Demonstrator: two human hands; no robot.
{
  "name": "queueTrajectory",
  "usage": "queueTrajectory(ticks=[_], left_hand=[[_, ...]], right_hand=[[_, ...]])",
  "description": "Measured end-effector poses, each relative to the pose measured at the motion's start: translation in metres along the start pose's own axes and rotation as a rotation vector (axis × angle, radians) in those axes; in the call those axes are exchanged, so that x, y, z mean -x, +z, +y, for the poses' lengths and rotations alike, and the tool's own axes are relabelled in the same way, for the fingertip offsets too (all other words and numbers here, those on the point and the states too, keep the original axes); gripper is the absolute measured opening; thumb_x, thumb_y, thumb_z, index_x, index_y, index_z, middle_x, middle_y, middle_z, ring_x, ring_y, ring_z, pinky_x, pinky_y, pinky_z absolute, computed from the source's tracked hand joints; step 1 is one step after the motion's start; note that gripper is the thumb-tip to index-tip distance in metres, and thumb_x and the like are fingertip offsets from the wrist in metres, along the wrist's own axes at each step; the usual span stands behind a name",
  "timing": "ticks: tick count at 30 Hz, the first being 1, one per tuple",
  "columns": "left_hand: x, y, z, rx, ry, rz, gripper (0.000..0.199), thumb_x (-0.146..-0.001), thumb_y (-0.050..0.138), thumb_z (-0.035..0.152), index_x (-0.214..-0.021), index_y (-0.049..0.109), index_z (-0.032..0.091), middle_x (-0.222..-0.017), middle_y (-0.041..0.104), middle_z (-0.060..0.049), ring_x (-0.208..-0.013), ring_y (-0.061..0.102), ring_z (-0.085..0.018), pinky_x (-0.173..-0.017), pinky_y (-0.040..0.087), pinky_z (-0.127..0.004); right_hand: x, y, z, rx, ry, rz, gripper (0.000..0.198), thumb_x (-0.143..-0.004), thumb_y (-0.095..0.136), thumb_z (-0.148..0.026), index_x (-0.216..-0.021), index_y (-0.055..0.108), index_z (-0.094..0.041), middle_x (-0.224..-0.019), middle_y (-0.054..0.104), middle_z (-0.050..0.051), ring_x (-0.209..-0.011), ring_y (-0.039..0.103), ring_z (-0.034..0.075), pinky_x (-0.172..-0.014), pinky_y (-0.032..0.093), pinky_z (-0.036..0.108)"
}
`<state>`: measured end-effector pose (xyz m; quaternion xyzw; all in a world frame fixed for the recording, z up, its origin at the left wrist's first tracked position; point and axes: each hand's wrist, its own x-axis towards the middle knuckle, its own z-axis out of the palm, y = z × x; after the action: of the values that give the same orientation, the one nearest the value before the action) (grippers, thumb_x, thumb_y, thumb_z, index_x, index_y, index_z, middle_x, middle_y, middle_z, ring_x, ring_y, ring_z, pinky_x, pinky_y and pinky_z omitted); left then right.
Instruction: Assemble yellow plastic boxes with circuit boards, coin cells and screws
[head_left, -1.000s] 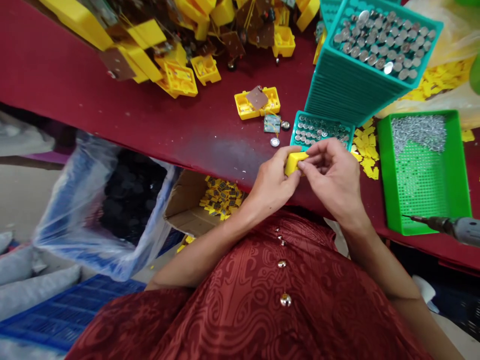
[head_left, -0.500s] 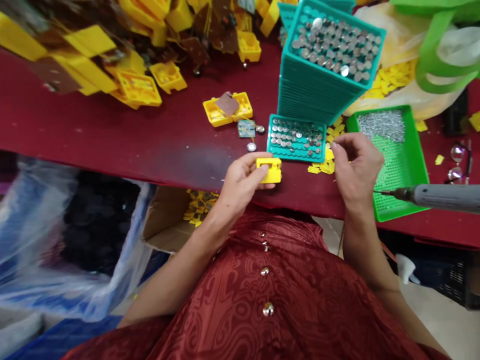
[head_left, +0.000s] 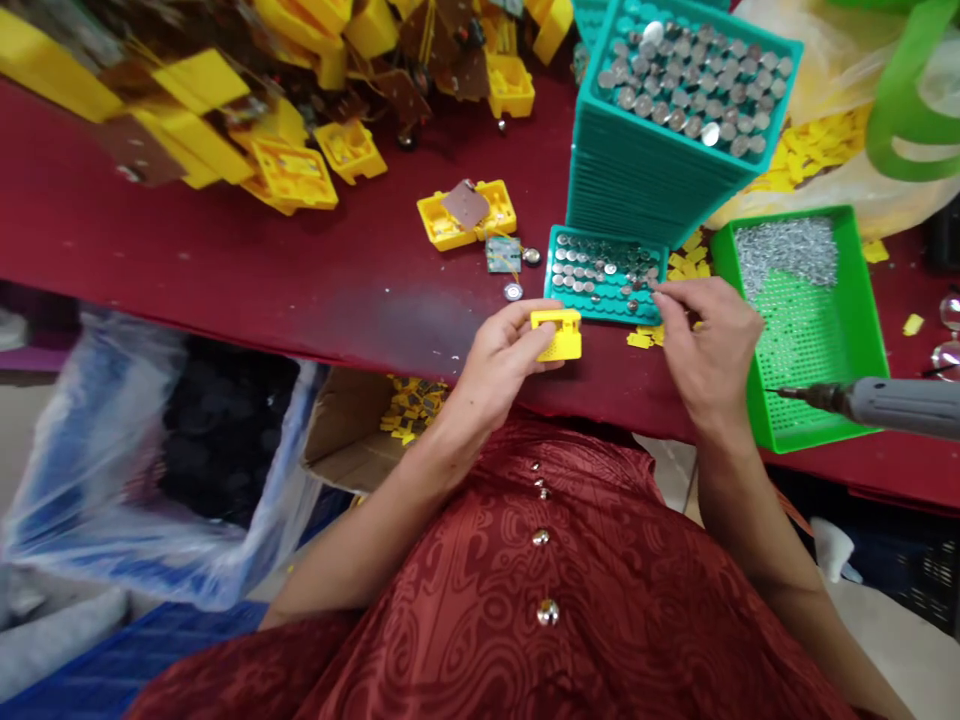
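Fingers of the left hand (head_left: 501, 365) pinch a yellow plastic case (head_left: 568, 345), best held steady, nearside of a flat teal plastic tray (head_left: 611, 308) of silver discs (head_left: 568, 270), the right hand (head_left: 712, 340) with fingertips bunched at its right edge, holding what, unclear.

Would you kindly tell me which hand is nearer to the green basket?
Right: the right hand overlaps the left rim of the green basket in this view. The left hand is farther off to the left, holding a yellow case.
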<state>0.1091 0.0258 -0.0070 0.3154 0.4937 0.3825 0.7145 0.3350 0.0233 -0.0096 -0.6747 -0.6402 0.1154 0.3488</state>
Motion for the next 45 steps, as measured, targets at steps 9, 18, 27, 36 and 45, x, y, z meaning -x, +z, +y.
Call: queueTrajectory(ticks=[9, 18, 27, 36, 45], left_hand=[[0.000, 0.001, -0.010, -0.029, 0.057, -0.092, 0.046, -0.086, 0.081, 0.020, -0.130, 0.065, 0.018, -0.125, 0.081, -0.010, -0.105, 0.078, -0.018, -0.088, 0.065, -0.028], [0.002, 0.008, -0.015, -0.116, 0.153, -0.098, 0.043, -0.093, 0.076, 0.026, -0.131, 0.060, 0.015, -0.131, 0.079, -0.015, -0.121, 0.077, -0.022, -0.102, 0.063, -0.035], [0.008, 0.016, -0.025, -0.448, 0.327, 0.048, 0.042, -0.095, 0.070, 0.026, -0.136, 0.062, 0.024, -0.125, 0.079, -0.008, -0.110, 0.076, -0.022, -0.100, 0.061, -0.036], [0.012, 0.009, -0.014, -0.347, 0.247, -0.204, 0.041, -0.090, 0.073, 0.027, -0.130, 0.067, 0.018, -0.125, 0.080, -0.010, -0.110, 0.076, -0.020, -0.093, 0.061, -0.032], [0.004, 0.007, -0.008, -0.038, -0.012, -0.204, 0.046, -0.085, 0.086, 0.035, -0.125, 0.071, 0.019, -0.119, 0.084, -0.009, -0.101, 0.081, -0.019, -0.090, 0.067, -0.033]], right_hand=[[0.015, 0.016, -0.059, -0.511, 0.096, -0.158, 0.007, -0.089, 0.074, -0.022, -0.082, 0.077, -0.022, -0.084, 0.074, 0.001, -0.085, 0.067, 0.016, -0.083, 0.057, 0.033], [0.024, 0.035, -0.056, -0.515, 0.139, -0.090, 0.012, -0.088, 0.071, -0.024, -0.077, 0.071, -0.021, -0.080, 0.070, 0.001, -0.081, 0.063, 0.015, -0.080, 0.054, 0.032], [0.025, 0.027, -0.056, -0.317, 0.042, -0.077, 0.015, -0.088, 0.067, -0.022, -0.073, 0.063, -0.020, -0.080, 0.064, 0.001, -0.078, 0.057, 0.014, -0.075, 0.048, 0.031], [-0.012, 0.004, -0.022, -0.603, 0.179, -0.638, 0.042, -0.072, 0.089, -0.040, -0.072, 0.052, -0.020, -0.064, 0.049, -0.007, -0.058, 0.039, 0.007, -0.053, 0.033, 0.022], [0.010, -0.007, -0.015, -0.588, 0.175, -0.274, 0.019, -0.087, 0.078, -0.038, -0.085, 0.068, -0.022, -0.081, 0.067, -0.001, -0.071, 0.057, 0.012, -0.066, 0.050, 0.027]])
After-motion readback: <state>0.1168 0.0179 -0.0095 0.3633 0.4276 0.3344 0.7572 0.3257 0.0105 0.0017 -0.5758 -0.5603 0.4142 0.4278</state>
